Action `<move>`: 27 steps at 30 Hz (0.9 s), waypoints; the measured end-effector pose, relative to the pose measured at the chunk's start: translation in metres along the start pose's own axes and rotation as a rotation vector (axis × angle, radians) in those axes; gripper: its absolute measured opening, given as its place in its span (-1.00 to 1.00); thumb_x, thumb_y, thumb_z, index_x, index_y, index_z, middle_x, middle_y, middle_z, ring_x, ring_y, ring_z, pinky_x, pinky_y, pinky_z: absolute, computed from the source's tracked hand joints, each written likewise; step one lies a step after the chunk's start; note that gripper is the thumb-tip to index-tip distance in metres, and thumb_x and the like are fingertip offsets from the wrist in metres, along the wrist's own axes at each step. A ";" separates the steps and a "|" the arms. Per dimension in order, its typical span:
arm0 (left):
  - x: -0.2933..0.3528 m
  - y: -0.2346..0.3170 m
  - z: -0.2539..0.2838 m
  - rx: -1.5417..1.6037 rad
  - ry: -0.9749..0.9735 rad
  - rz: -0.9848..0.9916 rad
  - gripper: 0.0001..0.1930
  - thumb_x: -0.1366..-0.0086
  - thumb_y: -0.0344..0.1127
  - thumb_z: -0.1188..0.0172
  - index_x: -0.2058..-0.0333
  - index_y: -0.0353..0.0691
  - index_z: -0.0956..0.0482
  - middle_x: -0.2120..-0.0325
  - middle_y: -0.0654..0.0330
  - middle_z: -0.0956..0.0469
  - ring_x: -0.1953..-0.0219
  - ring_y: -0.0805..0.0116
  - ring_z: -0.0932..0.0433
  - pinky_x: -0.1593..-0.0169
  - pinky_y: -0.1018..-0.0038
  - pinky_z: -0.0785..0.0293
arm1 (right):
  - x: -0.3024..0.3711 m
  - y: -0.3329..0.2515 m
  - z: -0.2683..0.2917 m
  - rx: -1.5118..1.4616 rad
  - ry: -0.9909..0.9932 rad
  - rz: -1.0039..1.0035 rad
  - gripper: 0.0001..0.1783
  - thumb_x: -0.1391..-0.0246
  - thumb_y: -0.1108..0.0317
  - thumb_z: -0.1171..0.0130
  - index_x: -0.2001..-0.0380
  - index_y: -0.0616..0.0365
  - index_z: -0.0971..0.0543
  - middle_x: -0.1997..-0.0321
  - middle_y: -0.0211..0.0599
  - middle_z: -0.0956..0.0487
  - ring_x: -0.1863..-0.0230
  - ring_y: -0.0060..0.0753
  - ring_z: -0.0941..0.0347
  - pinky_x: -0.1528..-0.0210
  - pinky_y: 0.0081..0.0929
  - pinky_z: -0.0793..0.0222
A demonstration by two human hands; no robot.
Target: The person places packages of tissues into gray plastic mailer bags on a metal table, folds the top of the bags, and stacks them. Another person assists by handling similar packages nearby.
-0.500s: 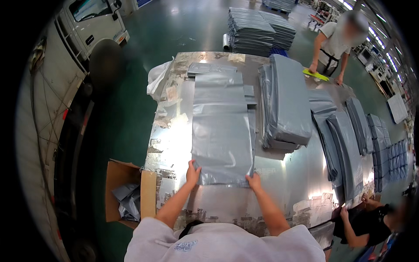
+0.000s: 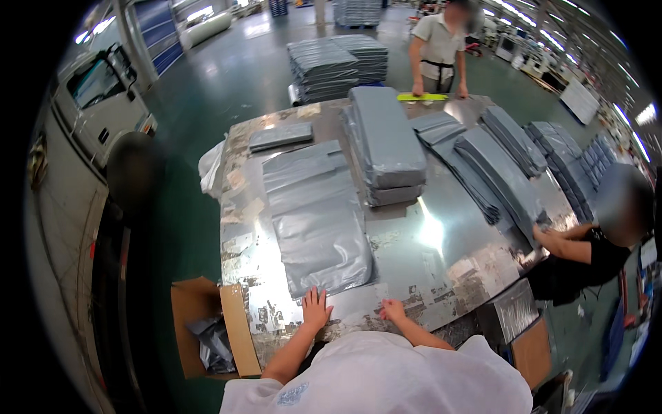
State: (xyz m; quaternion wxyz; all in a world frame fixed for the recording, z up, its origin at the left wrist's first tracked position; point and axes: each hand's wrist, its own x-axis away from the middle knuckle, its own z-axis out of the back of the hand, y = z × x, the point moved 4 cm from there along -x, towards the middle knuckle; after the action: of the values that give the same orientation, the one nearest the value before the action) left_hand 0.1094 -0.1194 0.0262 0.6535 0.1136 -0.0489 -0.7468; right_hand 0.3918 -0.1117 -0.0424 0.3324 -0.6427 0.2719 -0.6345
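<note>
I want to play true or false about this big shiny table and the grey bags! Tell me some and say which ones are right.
1. Both hands rest on the shiny metal table. True: the left hand lies flat and the right hand touches the near edge.
2. The left hand holds a grey bag up in the air. False: the flat grey plastic bags lie on the table, just beyond it.
3. An open brown cardboard box sits left of the table. True.
4. The tall stack of folded grey bags stands on the floor. False: it stands on the table.
</note>
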 end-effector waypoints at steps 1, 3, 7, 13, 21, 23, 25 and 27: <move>0.007 0.001 -0.010 0.004 -0.041 0.008 -0.34 -0.06 0.03 -0.03 -0.09 -0.14 -0.14 -0.14 -0.08 0.04 -0.15 -0.06 0.03 -0.13 0.00 0.11 | 0.017 0.016 0.006 0.028 -0.081 -0.089 -0.60 -0.05 0.08 0.06 0.47 0.27 -0.46 0.68 -0.29 -0.46 0.68 -0.55 -0.38 0.72 -0.67 -0.20; 0.015 -0.002 -0.029 0.043 -0.136 0.083 -0.32 -0.10 0.06 0.03 -0.12 -0.18 -0.06 -0.17 -0.11 0.17 -0.20 -0.12 0.19 -0.15 -0.05 0.24 | 0.044 0.039 0.018 0.130 -0.097 -0.191 -0.48 -0.05 -0.06 0.15 0.52 0.25 -0.49 0.65 -0.30 -0.47 0.68 -0.55 -0.39 0.72 -0.68 -0.19; -0.001 -0.006 -0.042 0.079 -0.129 0.060 -0.29 -0.11 0.09 0.08 -0.14 -0.23 -0.02 -0.18 -0.16 0.25 -0.21 -0.16 0.29 -0.15 -0.09 0.34 | 0.042 0.051 0.039 -0.147 -0.196 -0.270 -0.32 -0.03 -0.23 0.26 0.48 0.24 -0.51 0.60 -0.29 -0.50 0.66 -0.56 -0.41 0.70 -0.70 -0.21; 0.011 -0.007 -0.038 0.053 -0.163 0.045 -0.24 -0.09 0.10 0.08 -0.14 -0.28 0.04 -0.17 -0.20 0.27 -0.21 -0.19 0.30 -0.13 -0.12 0.33 | 0.054 0.058 0.026 -0.119 -0.236 -0.283 -0.28 -0.03 -0.25 0.32 0.39 0.24 -0.51 0.57 -0.26 -0.53 0.65 -0.52 -0.43 0.64 -0.69 -0.30; 0.011 -0.004 -0.037 0.066 -0.315 0.081 -0.19 -0.09 0.10 0.10 -0.16 -0.32 0.15 -0.17 -0.24 0.36 -0.20 -0.24 0.40 -0.11 -0.17 0.36 | 0.120 -0.002 -0.049 0.192 -0.813 -0.408 -0.12 0.10 -0.41 0.31 0.09 0.22 -0.40 0.19 -0.12 -0.48 0.24 -0.39 -0.42 0.18 -0.46 -0.31; 0.009 -0.005 -0.036 0.032 -0.340 0.066 -0.18 -0.09 0.10 0.12 -0.16 -0.35 0.17 -0.16 -0.27 0.39 -0.20 -0.26 0.42 -0.11 -0.17 0.36 | 0.124 -0.002 -0.094 0.415 -1.006 -0.215 -0.18 0.12 -0.37 0.18 0.12 0.21 -0.43 0.09 -0.12 -0.44 0.15 -0.38 -0.39 0.14 -0.41 -0.28; 0.005 -0.005 -0.037 0.019 -0.372 0.079 -0.18 -0.09 0.10 0.12 -0.17 -0.34 0.19 -0.16 -0.26 0.41 -0.20 -0.24 0.45 -0.11 -0.16 0.36 | 0.116 -0.007 -0.120 0.684 -0.955 0.131 -0.33 0.14 -0.26 0.01 0.27 0.20 -0.50 0.20 -0.16 -0.49 0.24 -0.36 -0.41 0.23 -0.38 -0.30; 0.007 -0.003 -0.035 0.020 -0.415 0.097 -0.17 -0.10 0.09 0.13 -0.17 -0.32 0.24 -0.16 -0.23 0.46 -0.20 -0.21 0.49 -0.12 -0.14 0.40 | 0.120 -0.014 -0.134 0.885 -0.809 0.390 -0.48 0.16 -0.13 -0.11 0.44 0.17 -0.54 0.34 -0.17 -0.53 0.32 -0.33 -0.43 0.32 -0.34 -0.31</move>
State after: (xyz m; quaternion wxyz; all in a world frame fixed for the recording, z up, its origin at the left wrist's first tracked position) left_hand 0.1137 -0.1228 -0.0092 0.6633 -0.0385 -0.1953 -0.7214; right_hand 0.2627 -0.2065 0.0410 0.7529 -0.5719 -0.0516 -0.3215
